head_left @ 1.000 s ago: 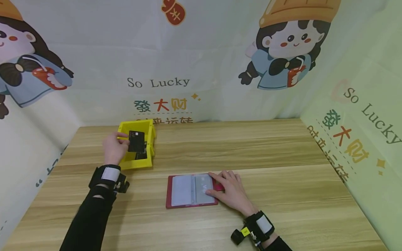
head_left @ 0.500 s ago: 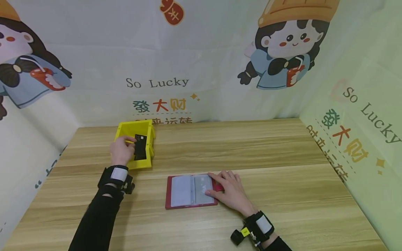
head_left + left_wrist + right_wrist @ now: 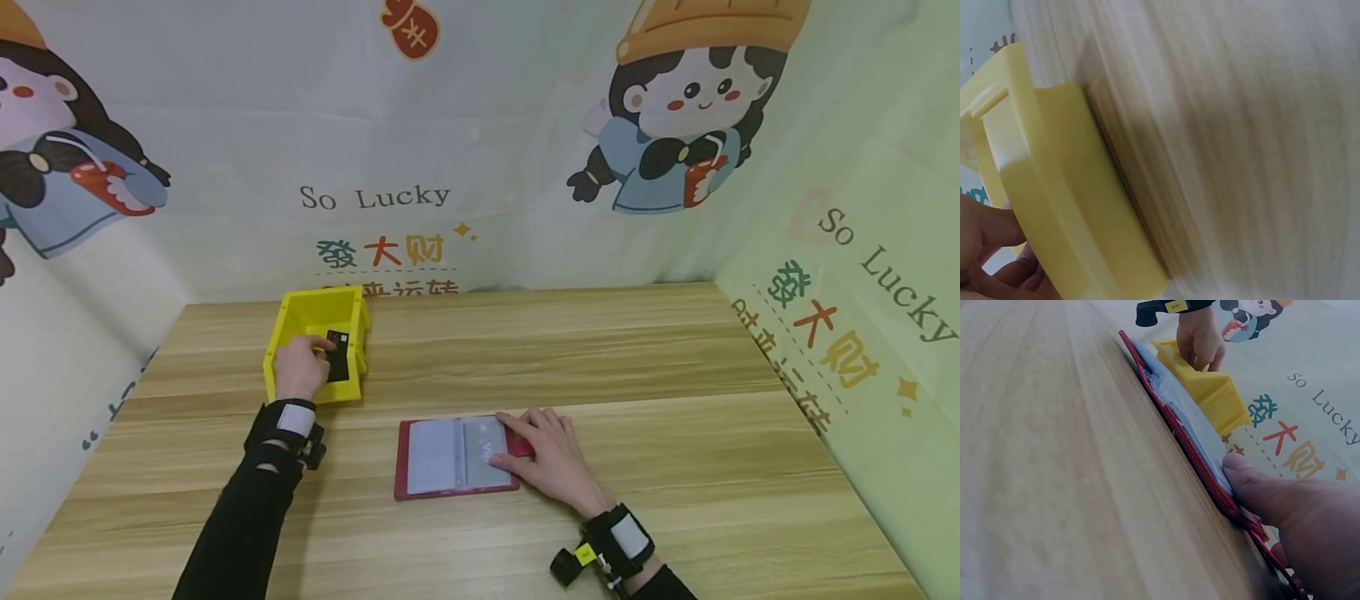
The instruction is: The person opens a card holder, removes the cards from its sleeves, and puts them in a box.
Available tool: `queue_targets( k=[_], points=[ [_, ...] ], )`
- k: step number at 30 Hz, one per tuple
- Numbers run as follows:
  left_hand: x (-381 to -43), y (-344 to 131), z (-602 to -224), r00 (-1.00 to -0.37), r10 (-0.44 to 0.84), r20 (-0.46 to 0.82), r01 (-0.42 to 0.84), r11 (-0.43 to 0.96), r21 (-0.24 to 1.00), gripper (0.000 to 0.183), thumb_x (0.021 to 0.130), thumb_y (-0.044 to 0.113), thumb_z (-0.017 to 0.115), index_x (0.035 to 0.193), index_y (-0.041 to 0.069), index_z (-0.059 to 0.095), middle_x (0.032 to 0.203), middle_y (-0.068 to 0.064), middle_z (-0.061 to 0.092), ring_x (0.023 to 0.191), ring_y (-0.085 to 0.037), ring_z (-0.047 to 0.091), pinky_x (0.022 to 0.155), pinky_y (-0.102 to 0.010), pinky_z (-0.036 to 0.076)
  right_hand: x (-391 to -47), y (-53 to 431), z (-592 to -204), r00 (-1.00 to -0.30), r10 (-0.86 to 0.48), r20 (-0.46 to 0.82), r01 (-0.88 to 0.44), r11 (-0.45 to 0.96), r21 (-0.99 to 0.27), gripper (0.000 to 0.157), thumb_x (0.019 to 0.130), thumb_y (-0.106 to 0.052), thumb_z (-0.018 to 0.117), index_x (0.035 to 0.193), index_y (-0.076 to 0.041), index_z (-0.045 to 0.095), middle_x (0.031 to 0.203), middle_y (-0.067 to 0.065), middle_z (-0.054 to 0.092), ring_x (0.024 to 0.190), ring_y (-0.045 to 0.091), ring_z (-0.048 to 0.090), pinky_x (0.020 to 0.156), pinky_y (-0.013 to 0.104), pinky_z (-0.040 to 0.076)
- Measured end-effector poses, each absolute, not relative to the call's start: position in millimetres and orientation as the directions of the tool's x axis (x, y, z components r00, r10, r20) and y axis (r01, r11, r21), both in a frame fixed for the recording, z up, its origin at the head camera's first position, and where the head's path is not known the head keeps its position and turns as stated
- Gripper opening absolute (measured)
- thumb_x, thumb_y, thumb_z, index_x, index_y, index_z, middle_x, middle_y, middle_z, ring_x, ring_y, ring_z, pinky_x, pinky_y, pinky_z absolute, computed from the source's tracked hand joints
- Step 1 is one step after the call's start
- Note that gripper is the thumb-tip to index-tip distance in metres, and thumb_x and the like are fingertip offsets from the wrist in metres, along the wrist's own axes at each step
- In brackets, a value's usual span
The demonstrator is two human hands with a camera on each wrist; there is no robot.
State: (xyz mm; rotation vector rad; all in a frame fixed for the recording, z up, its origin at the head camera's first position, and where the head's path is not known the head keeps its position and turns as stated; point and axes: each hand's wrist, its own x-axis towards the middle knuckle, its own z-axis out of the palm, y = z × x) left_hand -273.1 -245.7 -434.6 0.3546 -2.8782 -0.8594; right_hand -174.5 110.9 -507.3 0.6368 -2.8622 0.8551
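My left hand reaches down into a yellow plastic bin at the back left. Its thumb and fingertips pinch the upper left edge of a black card low in the bin. In the left wrist view the bin wall hides the card. Near the middle of the table a red card holder lies open, showing clear plastic sleeves and a pale card marked VISA. My right hand rests on its right side, thumb pressing the sleeve and index finger extended to the top corner.
The wood-grain table meets a printed cloth backdrop at the back and sides. The bin stands close to the back edge, left of the card holder. A strap with a small camera sits on the right wrist.
My left hand has moved right and down into the bin with the black card, which now lies lower and covers the other card there. The right hand and card holder stay put.
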Motion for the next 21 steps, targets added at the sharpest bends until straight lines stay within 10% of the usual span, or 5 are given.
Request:
queue_targets(
  k=[21],
  points=[
    [-262.9, -245.0, -440.7, -0.997, -0.079, 0.000, -0.070, 0.882, 0.466, 0.036, 0.096, 0.002, 0.045, 0.120, -0.015, 0.064, 0.122, -0.036, 0.063, 0.108, -0.046, 0.060, 0.094, -0.055, 0.048, -173.6, 110.1, -506.3, -0.911, -0.362, 0.199, -0.412, 0.754, -0.511, 0.059, 0.086, -0.046, 0.076, 0.137, -0.018, 0.063, 0.089, -0.006, 0.049, 0.086, 0.011, 0.036, 0.082, 0.033, 0.024]
  ],
)
